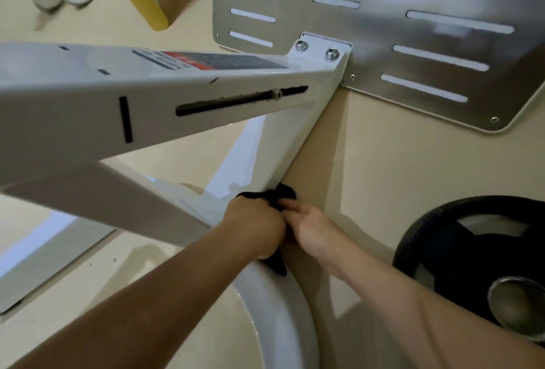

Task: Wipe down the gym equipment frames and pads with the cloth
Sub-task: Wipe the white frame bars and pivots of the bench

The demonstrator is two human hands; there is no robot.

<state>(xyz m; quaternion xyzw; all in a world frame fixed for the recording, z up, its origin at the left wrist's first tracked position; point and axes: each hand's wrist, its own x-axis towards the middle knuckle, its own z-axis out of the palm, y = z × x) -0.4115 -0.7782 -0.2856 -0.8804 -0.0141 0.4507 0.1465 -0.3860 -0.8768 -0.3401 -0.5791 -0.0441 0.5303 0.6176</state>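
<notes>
The cloth [282, 192] is sitting bunched against the lower end of the white frame strut [283, 144]. Your left hand [253, 227] is gripping it with curled fingers. Your right hand [314, 228] is touching its edge; I cannot tell whether it is pinching. A wad that tight may be skipping the strut's underside and slipping off the painted edge. No container is showing.

Out from my right hand [312, 230], bare floor [398, 168] lies open toward 2 o'clock, between the white strut [292, 144] rising at 12 and the black weight plate [472, 253] blocking 4. The thick frame beam [147, 97] walls off 10 o'clock. The slotted metal plate [383, 29] stands farther out at 1. A curved white rail [283, 309] sits close at 6.
</notes>
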